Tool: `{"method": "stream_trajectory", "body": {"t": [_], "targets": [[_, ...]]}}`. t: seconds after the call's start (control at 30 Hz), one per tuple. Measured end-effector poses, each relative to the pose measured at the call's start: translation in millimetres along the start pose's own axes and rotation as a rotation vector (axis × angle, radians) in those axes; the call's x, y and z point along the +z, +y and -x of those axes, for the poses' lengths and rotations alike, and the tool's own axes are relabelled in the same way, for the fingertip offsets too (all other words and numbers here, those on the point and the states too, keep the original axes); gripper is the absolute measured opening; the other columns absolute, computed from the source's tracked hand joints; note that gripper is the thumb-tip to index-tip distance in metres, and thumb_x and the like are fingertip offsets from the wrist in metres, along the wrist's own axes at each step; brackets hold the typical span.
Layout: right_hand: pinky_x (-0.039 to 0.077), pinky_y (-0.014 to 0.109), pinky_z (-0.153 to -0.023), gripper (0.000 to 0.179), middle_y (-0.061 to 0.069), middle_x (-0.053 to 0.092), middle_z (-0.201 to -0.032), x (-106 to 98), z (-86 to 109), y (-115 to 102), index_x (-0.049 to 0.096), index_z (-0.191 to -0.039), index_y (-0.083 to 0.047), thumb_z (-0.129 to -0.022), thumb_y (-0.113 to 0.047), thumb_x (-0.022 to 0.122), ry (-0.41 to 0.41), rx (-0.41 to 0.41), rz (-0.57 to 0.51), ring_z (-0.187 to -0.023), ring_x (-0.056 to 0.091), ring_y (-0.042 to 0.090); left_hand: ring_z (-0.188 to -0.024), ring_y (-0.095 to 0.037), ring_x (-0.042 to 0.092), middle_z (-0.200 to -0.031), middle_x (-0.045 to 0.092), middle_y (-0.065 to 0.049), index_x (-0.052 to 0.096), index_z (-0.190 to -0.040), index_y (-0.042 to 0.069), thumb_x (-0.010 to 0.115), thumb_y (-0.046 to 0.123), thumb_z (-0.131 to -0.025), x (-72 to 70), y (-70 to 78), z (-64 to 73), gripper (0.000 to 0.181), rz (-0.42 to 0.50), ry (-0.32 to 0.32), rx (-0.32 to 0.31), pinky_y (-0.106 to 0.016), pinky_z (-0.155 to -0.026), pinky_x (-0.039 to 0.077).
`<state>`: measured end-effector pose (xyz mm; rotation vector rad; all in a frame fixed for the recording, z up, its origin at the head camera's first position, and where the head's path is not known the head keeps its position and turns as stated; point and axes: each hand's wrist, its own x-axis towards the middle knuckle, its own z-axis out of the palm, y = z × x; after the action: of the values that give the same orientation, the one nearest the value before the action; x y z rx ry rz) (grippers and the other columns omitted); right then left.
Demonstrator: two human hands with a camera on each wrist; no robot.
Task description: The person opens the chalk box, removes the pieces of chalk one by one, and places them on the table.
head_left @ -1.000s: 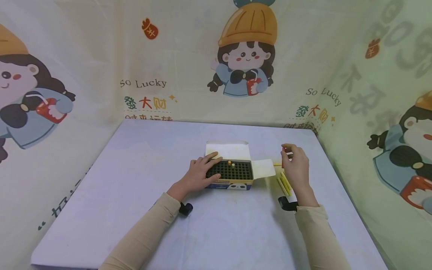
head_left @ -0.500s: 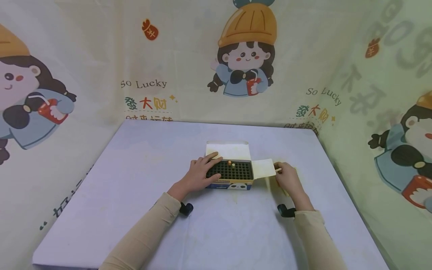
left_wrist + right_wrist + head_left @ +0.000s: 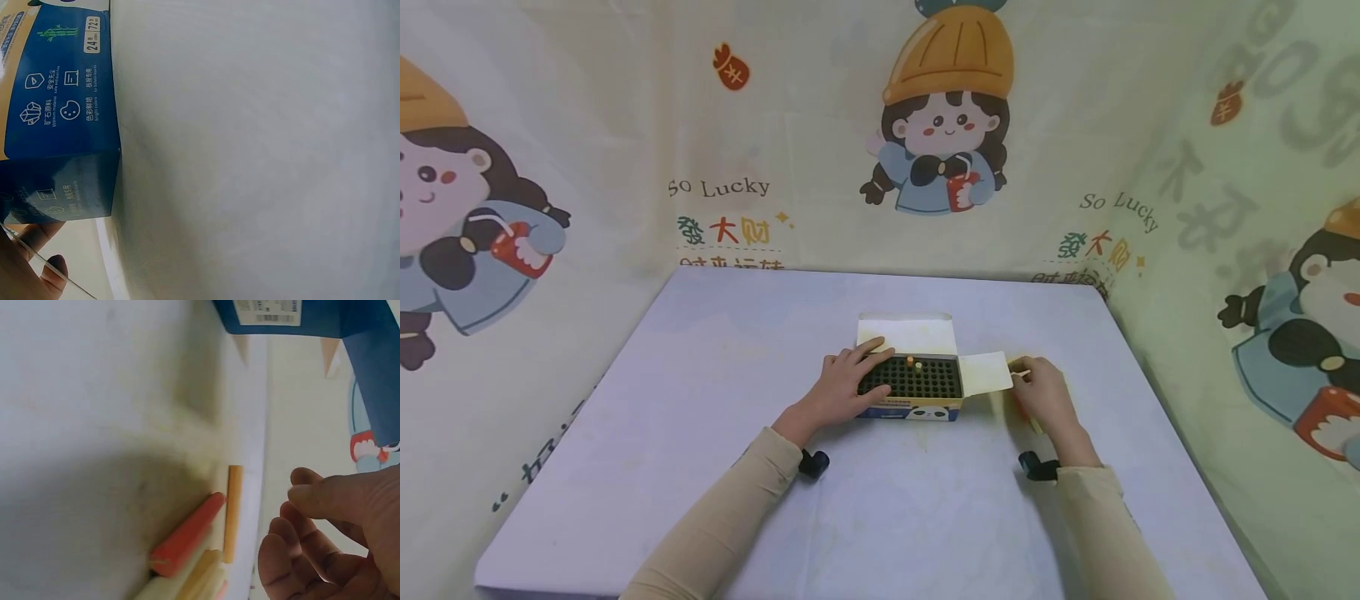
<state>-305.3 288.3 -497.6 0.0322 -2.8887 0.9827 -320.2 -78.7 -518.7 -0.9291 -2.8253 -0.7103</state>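
Note:
An opened chalk box point(image 3: 904, 412), blue and yellow with a panda print, stands mid-table in the head view. Its black insert point(image 3: 936, 383) is full of round holes; an orange stick and a pale one poke up there. My left hand point(image 3: 838, 385) rests over the box's left end, fingers spread, thumb along the near edge. Beside the box's right flap point(image 3: 985, 374) is my right hand point(image 3: 1047, 396), fingers loosely bent. In the right wrist view, nothing shows between its thumb and fingertips. A red chalk point(image 3: 187, 536), an orange chalk point(image 3: 233, 512) and yellowish chalks point(image 3: 203, 575) lie below it.
The box's white lid point(image 3: 906, 333) stands raised at the back. Black wrist-camera mounts point(image 3: 813, 464) hang under both forearms. White cloth point(image 3: 737, 333) covers the table, and a cartoon-printed curtain point(image 3: 820, 125) rises behind and at the sides.
My right hand has come down and left to the right flap. The red chalk it held a second ago now lies with the other chalks. The left hand has stayed put.

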Motion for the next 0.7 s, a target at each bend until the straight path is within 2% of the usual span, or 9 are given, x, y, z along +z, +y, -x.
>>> {"method": "stream_trajectory", "body": {"t": [0.2, 0.43, 0.57, 0.7], "targets": [[0.053, 0.053, -0.083, 0.025, 0.025, 0.064, -0.120, -11.8, 2.5, -16.2, 0.072, -0.116, 0.001, -0.102, -0.004, 0.051, 0.105, -0.054, -0.019, -0.104, 0.064, 0.042, -0.139, -0.035, 0.045, -0.173, 0.019, 0.004, 0.030, -0.164, 0.034, 0.049, 0.058, -0.105, 0.3, -0.1, 0.5, 0.066, -0.009, 0.000, -0.004, -0.058, -0.101, 0.033], [0.053, 0.046, -0.078, 0.022, 0.020, 0.065, -0.112, -24.2, 2.0, -55.0, 0.073, -0.109, -0.001, -0.103, -0.001, 0.052, 0.186, -0.139, -0.039, -0.097, 0.064, 0.034, -0.138, -0.034, 0.045, -0.173, 0.020, 0.005, 0.031, -0.164, 0.034, 0.046, 0.061, -0.105, 1.8, -0.9, -0.2, 0.066, -0.015, -0.001, -0.010, -0.057, -0.100, 0.032], [0.053, 0.046, -0.079, 0.020, 0.018, 0.066, -0.111, -22.1, 1.7, -78.4, 0.073, -0.108, -0.002, -0.102, 0.000, 0.054, 0.187, -0.190, -0.051, -0.096, 0.064, 0.032, -0.137, -0.035, 0.046, -0.172, 0.021, 0.003, 0.032, -0.164, 0.032, 0.046, 0.061, -0.105, 2.0, -1.2, -0.5, 0.067, -0.012, 0.010, 0.003, -0.057, -0.100, 0.033], [0.057, 0.047, -0.083, 0.019, 0.017, 0.066, -0.112, -5.8, 4.6, -98.7, 0.072, -0.111, -0.003, -0.103, -0.001, 0.056, 0.126, -0.218, -0.056, -0.098, 0.065, 0.031, -0.137, -0.036, 0.046, -0.172, 0.021, 0.002, 0.032, -0.164, 0.032, 0.049, 0.058, -0.105, 1.2, -1.2, -0.7, 0.067, -0.004, 0.009, 0.000, -0.058, -0.100, 0.033]]}}
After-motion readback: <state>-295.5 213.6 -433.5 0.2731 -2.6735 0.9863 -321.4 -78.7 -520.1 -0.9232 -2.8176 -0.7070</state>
